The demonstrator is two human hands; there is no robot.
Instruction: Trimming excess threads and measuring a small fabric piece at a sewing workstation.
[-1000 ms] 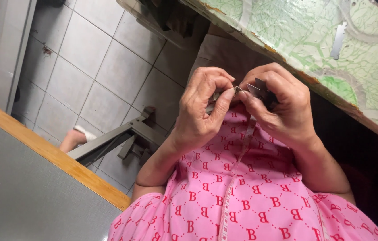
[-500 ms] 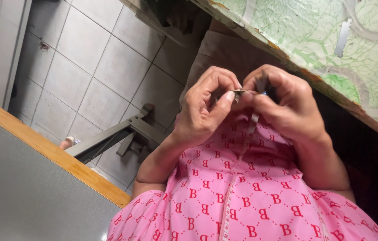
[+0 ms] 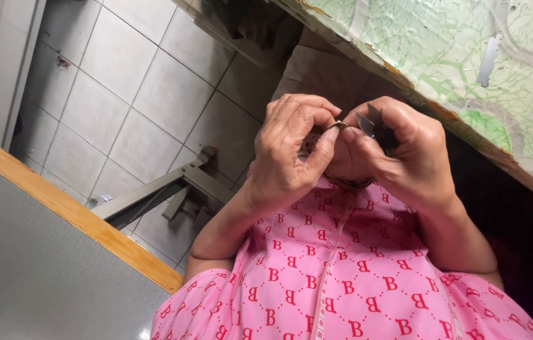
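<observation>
My left hand (image 3: 288,154) and my right hand (image 3: 405,157) meet fingertip to fingertip above my lap, over a pink garment (image 3: 342,283) with a red letter pattern. The thumb and forefinger of my left hand pinch a small thin metal piece (image 3: 339,125). In the fingers of my right hand is a dark flat blade-like piece (image 3: 370,123), right beside the metal piece. Whether the two pieces touch is hidden by the fingers. A white tape (image 3: 326,277) hangs down the garment below the hands.
A table with a worn green patterned cover (image 3: 443,56) runs across the upper right, with a thin razor blade (image 3: 488,60) lying on it. A grey tabletop with a wooden edge (image 3: 71,214) fills the lower left. Grey floor tiles (image 3: 122,82) and a metal table leg (image 3: 153,195) lie between.
Both hands have drawn closer together and the fingers have curled tighter around the small pieces. The view has shifted slightly.
</observation>
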